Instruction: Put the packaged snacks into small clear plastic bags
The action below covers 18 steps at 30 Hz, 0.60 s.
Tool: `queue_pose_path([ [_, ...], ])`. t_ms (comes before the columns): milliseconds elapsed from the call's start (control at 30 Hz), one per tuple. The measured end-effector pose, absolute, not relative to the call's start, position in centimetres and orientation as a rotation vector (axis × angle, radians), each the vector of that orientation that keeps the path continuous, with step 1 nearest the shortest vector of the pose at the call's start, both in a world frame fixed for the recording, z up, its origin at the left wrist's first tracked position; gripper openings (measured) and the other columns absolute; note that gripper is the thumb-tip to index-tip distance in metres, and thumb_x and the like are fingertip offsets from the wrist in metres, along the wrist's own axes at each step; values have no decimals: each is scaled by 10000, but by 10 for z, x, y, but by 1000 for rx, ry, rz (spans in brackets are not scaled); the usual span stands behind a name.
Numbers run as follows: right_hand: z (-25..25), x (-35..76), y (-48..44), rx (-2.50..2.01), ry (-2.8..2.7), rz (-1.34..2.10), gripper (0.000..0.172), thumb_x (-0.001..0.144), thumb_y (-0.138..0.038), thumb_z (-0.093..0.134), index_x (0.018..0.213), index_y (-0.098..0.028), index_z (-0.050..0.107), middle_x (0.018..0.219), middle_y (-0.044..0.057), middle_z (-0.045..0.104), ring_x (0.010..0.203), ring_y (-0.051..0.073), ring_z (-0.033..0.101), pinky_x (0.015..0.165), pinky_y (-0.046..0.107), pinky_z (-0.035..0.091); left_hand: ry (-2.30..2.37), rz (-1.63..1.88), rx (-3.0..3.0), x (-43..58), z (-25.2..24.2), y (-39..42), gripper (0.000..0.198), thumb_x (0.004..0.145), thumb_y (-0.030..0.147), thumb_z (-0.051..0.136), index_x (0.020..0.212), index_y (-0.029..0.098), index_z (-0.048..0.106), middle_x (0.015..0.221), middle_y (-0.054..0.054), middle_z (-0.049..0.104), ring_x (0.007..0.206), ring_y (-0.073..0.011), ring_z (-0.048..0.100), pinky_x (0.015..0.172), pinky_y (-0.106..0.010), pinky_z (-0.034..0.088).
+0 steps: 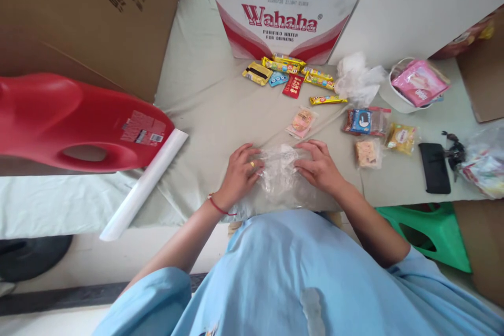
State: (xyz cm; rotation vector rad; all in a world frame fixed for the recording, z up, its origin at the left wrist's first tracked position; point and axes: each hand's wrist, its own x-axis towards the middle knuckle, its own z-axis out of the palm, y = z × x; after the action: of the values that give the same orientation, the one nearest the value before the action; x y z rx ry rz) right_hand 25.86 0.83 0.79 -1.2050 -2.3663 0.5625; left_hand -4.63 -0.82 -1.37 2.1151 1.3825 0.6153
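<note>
Head view: white bowl [394, 98] holds pink packet [419, 82]; left hand [238, 174], right hand [319, 168] grip crumpled clear plastic bag [280, 174]

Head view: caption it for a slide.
Left hand and right hand hold a clear bag on the table, snacks beyond.

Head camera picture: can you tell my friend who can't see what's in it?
A person's left hand and right hand rest on a crinkly clear plastic bag at the edge of a cloth-covered table. Beyond lie small snack packets before a Wahaha box; a black phone lies to the right.
</note>
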Motion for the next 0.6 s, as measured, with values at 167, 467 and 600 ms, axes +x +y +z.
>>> queue_pose_path([
  [167,12,259,22,-1230,-2057,809,219,998,-423,633,959,-267,782,1148,101,731,1153,283,616,1078,496,481,1462,862,1737,-53,-8,-3,252,976,478,608,954,249,711,1214,-107,736,1383,-292,563,1213,-545,416],
  [467,10,261,39,-1530,-1365,1218,456,907,-700,605,834,-251,605,662,-15,572,549,151,471,558,303,402,1398,1080,1178,-69,4,6,362,972,583,617,861,242,666,951,-67,756,1074,-236,714,1045,-400,530],
  [600,-2,268,59,-1588,-1349,1178,421,887,-676,622,870,-255,608,641,-26,536,530,150,435,533,302,353,1529,1131,1020,-72,-4,21,311,958,535,628,864,238,632,676,19,620,659,-146,601,741,-292,523],
])
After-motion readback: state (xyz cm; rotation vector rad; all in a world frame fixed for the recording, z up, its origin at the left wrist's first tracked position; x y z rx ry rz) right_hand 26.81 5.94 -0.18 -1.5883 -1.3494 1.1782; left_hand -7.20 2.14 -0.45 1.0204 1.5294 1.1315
